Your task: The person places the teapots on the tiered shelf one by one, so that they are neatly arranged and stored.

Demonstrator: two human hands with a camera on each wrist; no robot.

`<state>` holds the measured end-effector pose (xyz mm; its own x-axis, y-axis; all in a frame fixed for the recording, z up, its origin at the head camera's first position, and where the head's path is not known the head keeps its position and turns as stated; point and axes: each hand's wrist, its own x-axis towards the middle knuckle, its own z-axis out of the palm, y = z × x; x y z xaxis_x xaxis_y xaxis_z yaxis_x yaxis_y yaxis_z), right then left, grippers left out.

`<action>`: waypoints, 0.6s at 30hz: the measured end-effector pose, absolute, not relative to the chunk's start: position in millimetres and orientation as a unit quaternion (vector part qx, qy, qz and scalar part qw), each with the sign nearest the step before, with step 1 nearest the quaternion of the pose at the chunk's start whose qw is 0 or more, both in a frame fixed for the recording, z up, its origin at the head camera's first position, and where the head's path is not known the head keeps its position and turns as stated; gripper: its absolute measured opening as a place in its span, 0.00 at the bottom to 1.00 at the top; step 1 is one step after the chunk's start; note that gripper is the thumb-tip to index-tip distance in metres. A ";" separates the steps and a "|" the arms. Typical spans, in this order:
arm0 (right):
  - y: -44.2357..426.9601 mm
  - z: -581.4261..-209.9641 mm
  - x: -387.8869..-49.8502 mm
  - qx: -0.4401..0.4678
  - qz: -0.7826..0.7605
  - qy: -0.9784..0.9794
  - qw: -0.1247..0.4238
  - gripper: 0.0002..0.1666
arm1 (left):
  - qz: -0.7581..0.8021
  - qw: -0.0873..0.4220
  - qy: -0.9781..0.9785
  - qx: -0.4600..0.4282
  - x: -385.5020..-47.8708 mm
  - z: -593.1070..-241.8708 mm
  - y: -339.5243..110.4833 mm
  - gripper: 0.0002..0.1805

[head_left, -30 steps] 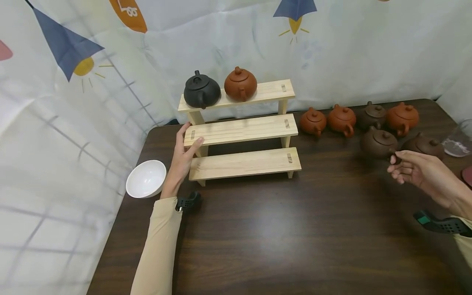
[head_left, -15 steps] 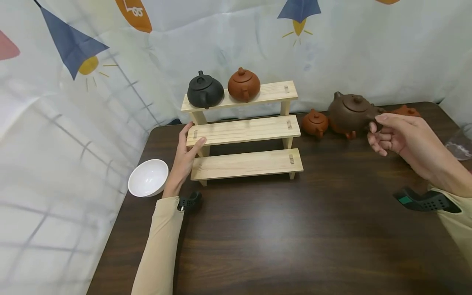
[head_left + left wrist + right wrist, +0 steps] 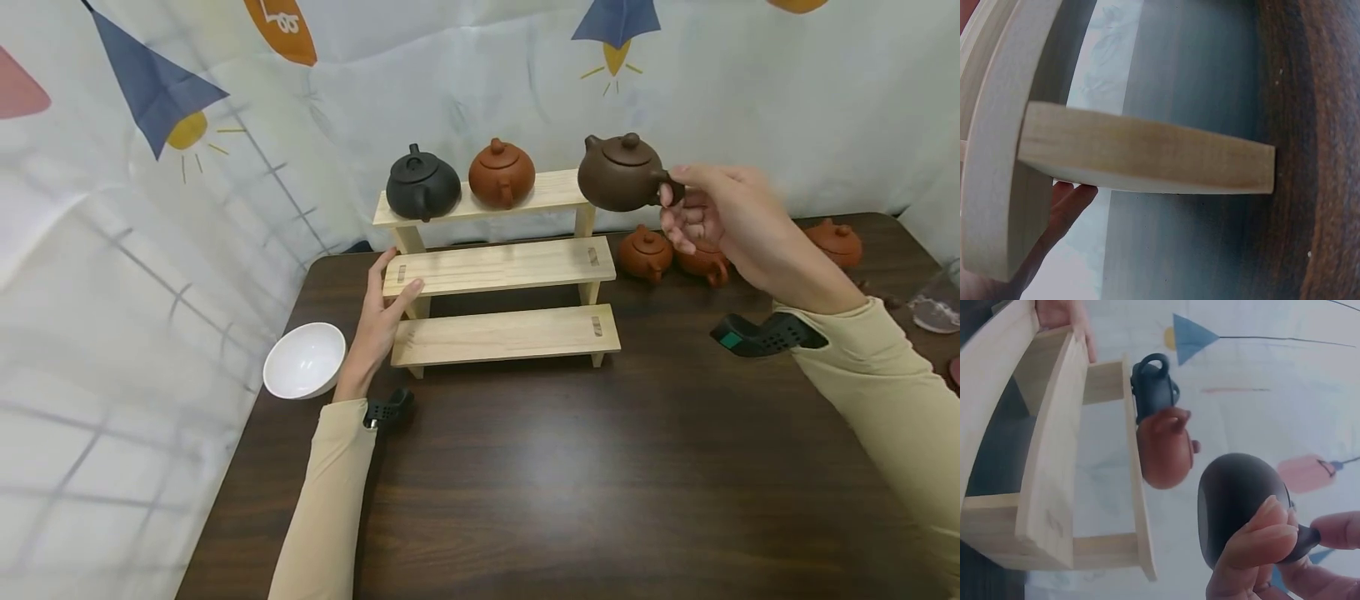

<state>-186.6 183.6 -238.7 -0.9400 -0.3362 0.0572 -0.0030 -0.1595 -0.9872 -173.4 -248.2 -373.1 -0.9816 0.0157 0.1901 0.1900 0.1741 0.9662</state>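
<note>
Pinched between thumb and curled fingers of the right hand [image 3: 723,212], a dark brown, round clay teapot [image 3: 619,177] is held by its handle, left of the grip. Farther left, a pale, three-tiered wooden stand [image 3: 506,335] is gripped at its middle tier [image 3: 498,267] by the left hand [image 3: 375,325].

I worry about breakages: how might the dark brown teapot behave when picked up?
The dark brown teapot looks like clay, so probably stiff but breakable. The right hand grips its handle, so it might tip toward the spout. A seam rings its lid, which could slide.
</note>
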 end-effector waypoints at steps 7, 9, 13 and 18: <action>154.0 -235.5 -205.6 -0.102 -0.752 0.644 0.097 0.20 | -0.639 0.069 -0.763 -0.070 -172.7 -372.6 -248.7 0.40; 149.1 -237.4 -211.2 -0.101 -0.750 0.647 0.095 0.20 | -0.639 0.069 -0.763 -0.071 -172.2 -372.8 -248.8 0.41; 142.5 -241.7 -220.7 -0.095 -0.750 0.649 0.090 0.19 | -0.639 0.069 -0.763 -0.070 -172.2 -374.1 -248.7 0.41; 137.1 -244.7 -227.2 -0.086 -0.748 0.651 0.095 0.19 | -0.641 0.070 -0.761 -0.072 -172.4 -374.2 -248.7 0.40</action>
<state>-227.2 137.1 -244.7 -0.9672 -0.2540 0.0050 0.0302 -0.1346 -0.9904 -172.4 -248.7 -374.2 -0.9798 0.0201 0.1989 0.1995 0.1680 0.9654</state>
